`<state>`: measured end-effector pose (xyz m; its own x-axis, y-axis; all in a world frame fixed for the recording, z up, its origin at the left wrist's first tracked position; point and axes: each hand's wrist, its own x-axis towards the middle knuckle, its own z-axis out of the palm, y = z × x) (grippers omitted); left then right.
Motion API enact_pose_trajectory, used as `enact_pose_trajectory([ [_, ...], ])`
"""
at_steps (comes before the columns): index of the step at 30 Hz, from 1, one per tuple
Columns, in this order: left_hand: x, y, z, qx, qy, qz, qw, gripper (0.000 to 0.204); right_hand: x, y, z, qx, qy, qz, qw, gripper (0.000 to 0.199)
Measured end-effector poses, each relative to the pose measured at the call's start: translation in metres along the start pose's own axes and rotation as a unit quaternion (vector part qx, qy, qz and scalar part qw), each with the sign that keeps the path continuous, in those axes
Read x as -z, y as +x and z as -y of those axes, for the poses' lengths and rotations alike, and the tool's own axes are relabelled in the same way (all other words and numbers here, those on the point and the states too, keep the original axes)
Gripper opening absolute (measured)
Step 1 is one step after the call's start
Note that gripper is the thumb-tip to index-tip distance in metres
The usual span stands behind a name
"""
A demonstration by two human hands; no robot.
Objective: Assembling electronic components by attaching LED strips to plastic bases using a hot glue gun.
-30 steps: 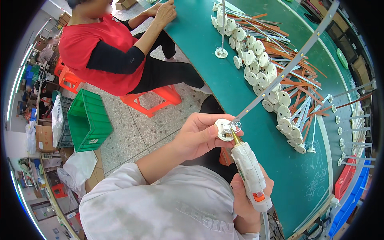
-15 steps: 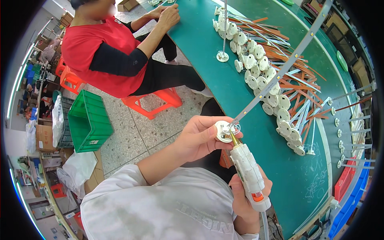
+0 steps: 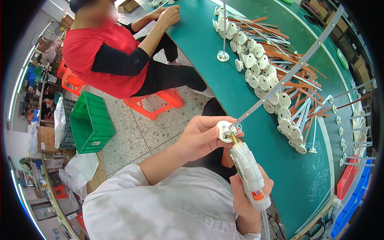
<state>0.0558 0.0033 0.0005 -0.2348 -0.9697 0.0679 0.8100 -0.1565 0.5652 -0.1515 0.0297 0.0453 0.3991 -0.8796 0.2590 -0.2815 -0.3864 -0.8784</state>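
Note:
Between the fingers and thumb of my left hand [image 3: 200, 138] is a round white cap [image 3: 224, 135] with small parts and a loop of white wire inside. A long thin LED strip [image 3: 282, 82] rises from that cap toward the upper right. My right hand [image 3: 250, 196] grips a white glue gun [image 3: 247, 170] with an orange trigger and a pale cord at its lower end. The brass nozzle [image 3: 235, 138] points into the cap and seems to touch it near the foot of the strip. Part of the right hand's grip is hidden behind the gun.
Rows of white caps with strips [image 3: 262, 82] lie along the green table [image 3: 308, 176]. One capped strip [image 3: 223, 56] stands apart. A co-worker in red [image 3: 108, 60] sits at the far left by an orange stool [image 3: 154, 105]. A green crate [image 3: 92, 122] is on the floor.
The strip's upper end has tilted slightly to the right. Both hands, the cap and the glue gun keep nearly the same place. The whole view has shifted a little.

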Motion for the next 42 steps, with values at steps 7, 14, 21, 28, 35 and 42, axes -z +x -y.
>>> enact_pose_trajectory([
  [7, 0.0, 0.001, 0.0, 0.002, -0.015, 0.014, 1.0, 0.051, 0.002, -0.003, 0.001, -0.015, 0.001, 0.002, 1.0, 0.02],
  [14, 0.001, 0.0, 0.0, 0.003, -0.014, 0.007, 1.0, 0.052, 0.003, -0.003, 0.0, -0.013, 0.003, 0.004, 1.0, 0.029],
  [21, 0.002, 0.0, -0.001, -0.006, -0.011, 0.005, 1.0, 0.052, 0.003, 0.0, 0.001, 0.01, -0.007, -0.003, 1.0, 0.016],
  [28, 0.001, -0.001, -0.002, -0.001, -0.013, 0.011, 1.0, 0.051, 0.004, 0.002, 0.01, -0.017, -0.04, 0.012, 0.999, 0.016],
  [35, 0.002, 0.0, 0.0, -0.004, -0.017, 0.017, 1.0, 0.051, 0.006, 0.002, 0.008, -0.005, -0.055, 0.012, 0.998, 0.014],
  [42, 0.002, 0.001, 0.0, 0.002, -0.022, 0.036, 0.999, 0.05, 0.005, 0.001, 0.003, 0.032, -0.045, 0.0, 0.998, 0.012],
])
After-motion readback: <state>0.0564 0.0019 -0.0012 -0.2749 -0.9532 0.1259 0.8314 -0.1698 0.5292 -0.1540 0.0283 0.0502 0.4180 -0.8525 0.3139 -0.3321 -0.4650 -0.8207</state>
